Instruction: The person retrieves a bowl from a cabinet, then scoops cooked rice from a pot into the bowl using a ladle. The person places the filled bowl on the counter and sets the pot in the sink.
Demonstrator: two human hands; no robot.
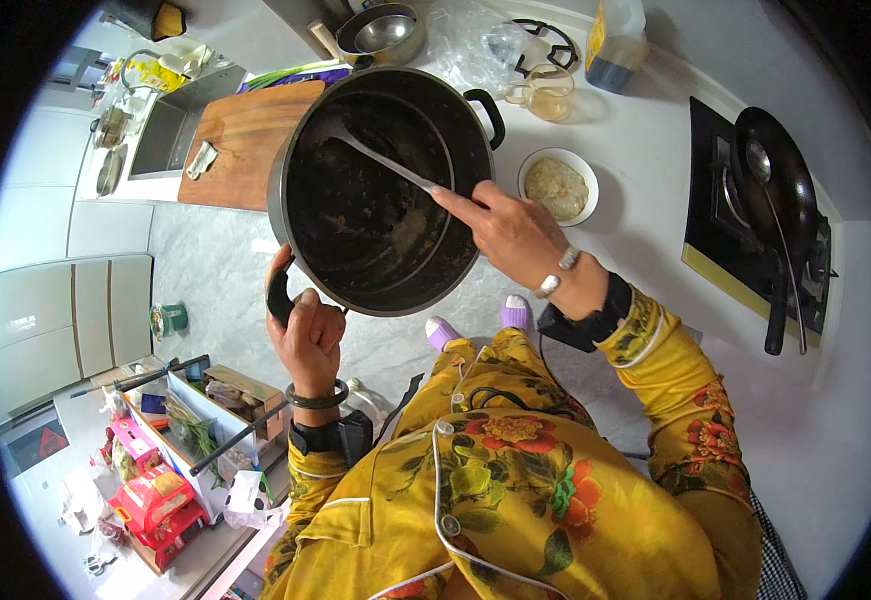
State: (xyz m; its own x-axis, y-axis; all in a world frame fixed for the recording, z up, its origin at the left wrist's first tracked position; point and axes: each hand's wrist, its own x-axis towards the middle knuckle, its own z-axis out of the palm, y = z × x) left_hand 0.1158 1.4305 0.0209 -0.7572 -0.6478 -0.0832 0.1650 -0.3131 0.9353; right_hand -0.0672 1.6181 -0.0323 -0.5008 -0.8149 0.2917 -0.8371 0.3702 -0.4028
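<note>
My left hand (306,330) grips one black side handle of a large dark pot (375,225), which is tilted so that its inside faces me. The inside bears light brown residue. In my right hand (514,232) is the handle of a grey spoon or spatula (390,161), its head resting inside the pot near the far left wall, where its shape is hard to make out. Just right of the pot, on the white counter, stands a white bowl (591,182) holding a pale, lumpy food.
A wooden cutting board (244,142) with a crumpled cloth (201,160) lies beside the sink (180,124). Behind the bowl stand a glass jug (550,94) and a plastic bottle (615,45). A black wok (780,180) with a ladle (759,161) sits on the gas stove (713,202) at right.
</note>
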